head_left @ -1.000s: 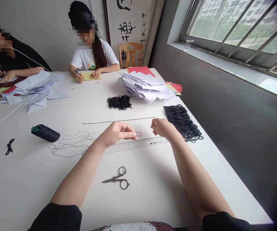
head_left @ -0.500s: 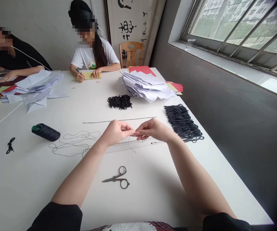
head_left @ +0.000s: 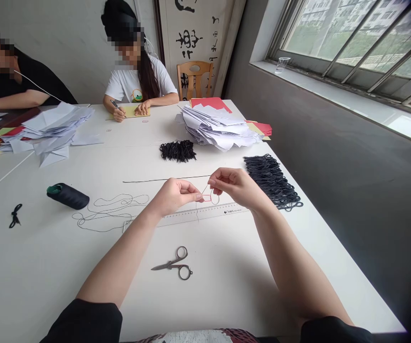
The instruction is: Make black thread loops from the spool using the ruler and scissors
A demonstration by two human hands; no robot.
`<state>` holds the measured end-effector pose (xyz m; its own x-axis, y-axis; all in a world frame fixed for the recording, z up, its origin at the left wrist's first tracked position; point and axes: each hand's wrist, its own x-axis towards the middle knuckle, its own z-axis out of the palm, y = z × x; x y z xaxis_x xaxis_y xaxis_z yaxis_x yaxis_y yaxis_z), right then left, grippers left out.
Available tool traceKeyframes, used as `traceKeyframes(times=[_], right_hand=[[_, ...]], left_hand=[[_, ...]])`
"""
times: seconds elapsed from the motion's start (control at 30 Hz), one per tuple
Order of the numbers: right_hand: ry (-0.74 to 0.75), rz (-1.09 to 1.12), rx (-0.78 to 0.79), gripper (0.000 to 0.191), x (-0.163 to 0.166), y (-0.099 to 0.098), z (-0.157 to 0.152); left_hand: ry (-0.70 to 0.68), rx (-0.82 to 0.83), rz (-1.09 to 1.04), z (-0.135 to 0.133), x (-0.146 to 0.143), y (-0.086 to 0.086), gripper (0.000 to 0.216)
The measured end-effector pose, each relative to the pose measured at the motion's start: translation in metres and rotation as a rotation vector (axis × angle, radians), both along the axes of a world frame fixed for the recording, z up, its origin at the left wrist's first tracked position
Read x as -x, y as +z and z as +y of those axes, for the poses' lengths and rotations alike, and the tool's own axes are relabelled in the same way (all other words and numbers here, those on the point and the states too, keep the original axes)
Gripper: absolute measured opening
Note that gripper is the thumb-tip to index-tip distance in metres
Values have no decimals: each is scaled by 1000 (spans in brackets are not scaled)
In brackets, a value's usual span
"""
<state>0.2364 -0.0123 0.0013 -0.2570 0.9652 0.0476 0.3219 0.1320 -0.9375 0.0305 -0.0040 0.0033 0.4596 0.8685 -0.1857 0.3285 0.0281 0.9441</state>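
Above a clear ruler (head_left: 219, 212), both hands hold one thin dark thread (head_left: 215, 204). My left hand (head_left: 171, 196) is closed, with thumb and index fingertip pinching it. My right hand (head_left: 231, 183), also closed in a pinch, is a little higher and to the right. The thread runs taut between the fingertips, a small loop curves below the right hand, and a loose end hangs from the left. Behind the hands a straight dark cord (head_left: 144, 181) lies on the table. Small scissors (head_left: 172, 265) lie spread nearer me.
A black thread spool (head_left: 68, 196) lies left, its loose thread tangled beside it. A knotted cord (head_left: 15, 216) is farther left. Bundled black loops (head_left: 177, 151) and a larger row of loops (head_left: 271, 183) lie beyond. Papers (head_left: 219, 126) are piled behind; two people sit across.
My right hand has moved up and right, away from my left, drawing thread between them. My left hand has barely moved. The co-worker at far left has shifted an arm leftward.
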Motion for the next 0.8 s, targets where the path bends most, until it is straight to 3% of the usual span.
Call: traceKeyframes(times=[0.13,0.23,0.33,0.4,0.47,0.6,0.7,0.8], right_hand=[[-118,38,-106,27,-7,7,-1],[-203,72,-206,26,-14,12,-3],[-167,-35,-232,24,-19,16,-6],[-111,-176,-231,20,-20,17,-9],[-65,-283,-244,17,-17,18,-11],[15,-325,-265,15,-6,16,-13],[54,-302,-271,15,-1,14,-13],[47,-299,-296,15,-1,13,-13]], left_hand=[[-110,-11,38,3,2,-5,18],[-306,-6,239,8,7,-10,16],[-473,-7,474,12,12,-12,20],[-437,-70,503,12,14,-11,36],[-290,-196,406,11,12,-10,49],[-36,-366,89,6,0,-14,33],[-17,-356,-75,3,-9,-18,22],[-6,-241,-73,2,-10,-18,22]])
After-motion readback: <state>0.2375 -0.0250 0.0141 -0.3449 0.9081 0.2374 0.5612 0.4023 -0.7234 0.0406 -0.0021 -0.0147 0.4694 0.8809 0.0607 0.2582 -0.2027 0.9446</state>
